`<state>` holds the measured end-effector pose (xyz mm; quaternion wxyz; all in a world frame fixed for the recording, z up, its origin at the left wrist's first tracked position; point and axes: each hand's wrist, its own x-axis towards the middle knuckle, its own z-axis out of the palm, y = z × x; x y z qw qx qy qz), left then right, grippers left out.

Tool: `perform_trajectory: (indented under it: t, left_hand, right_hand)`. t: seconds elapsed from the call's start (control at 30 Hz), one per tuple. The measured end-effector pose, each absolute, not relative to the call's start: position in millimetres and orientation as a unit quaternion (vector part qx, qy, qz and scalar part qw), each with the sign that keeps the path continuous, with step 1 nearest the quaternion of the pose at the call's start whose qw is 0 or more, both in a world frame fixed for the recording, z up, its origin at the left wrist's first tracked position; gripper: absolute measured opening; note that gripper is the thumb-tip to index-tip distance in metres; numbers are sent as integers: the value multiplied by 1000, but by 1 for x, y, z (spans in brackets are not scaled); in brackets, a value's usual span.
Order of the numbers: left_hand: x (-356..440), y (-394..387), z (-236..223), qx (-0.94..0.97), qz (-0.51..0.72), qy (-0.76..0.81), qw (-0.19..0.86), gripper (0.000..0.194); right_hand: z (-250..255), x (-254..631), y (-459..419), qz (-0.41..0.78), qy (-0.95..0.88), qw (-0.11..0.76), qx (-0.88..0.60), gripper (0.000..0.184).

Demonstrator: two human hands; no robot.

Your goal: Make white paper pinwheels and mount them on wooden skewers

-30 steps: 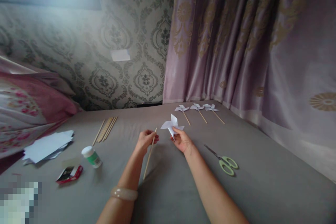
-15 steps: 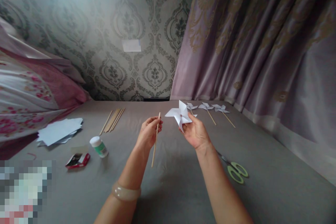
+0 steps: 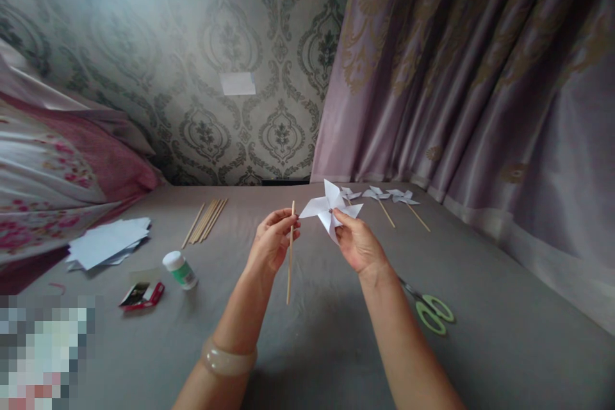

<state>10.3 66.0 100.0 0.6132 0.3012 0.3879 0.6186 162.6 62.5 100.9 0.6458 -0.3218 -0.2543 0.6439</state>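
Observation:
My left hand (image 3: 273,237) pinches a thin wooden stick (image 3: 290,269) near its upper end, and the stick hangs almost upright above the grey sheet. To its right, my right hand (image 3: 358,240) holds a white paper pinwheel (image 3: 328,204) by its lower right side, thumb close to the small pin at the centre. One blade tip of the pinwheel comes right up to the fingers of my left hand; whether they touch I cannot tell. Behind the held pinwheel lie several finished-looking pinwheels on sticks (image 3: 377,193), one partly hidden.
Green-handled scissors (image 3: 435,314) lie right of my right forearm. On the left are a row of wooden sticks (image 3: 207,221), a white-and-green bottle (image 3: 180,270), an open red box (image 3: 141,293) and stacked white paper (image 3: 108,242). A curtain (image 3: 408,77) hangs at the right.
Both hands have lifted and the pinwheel has turned to face me, showing its pin. The stick has swung more upright, and the right thumb has shifted toward the pinwheel's centre.

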Motion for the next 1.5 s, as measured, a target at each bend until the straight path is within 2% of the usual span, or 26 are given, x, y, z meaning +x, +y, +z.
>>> perform_trajectory:
  t: [0.5,1.07,1.5]
  left_hand:
    - [10,64,104,290,627,387,610,30]
    - [13,61,104,290,637,372,609,40]
    - [19,55,109,284,627,363,628,32]
  right_hand:
    - [102,161,61,641,-255,643,-333,18]
    - [103,160,57,623,-302,641,-332,27]
    - [103,159,56,613,-301,650,-333,31]
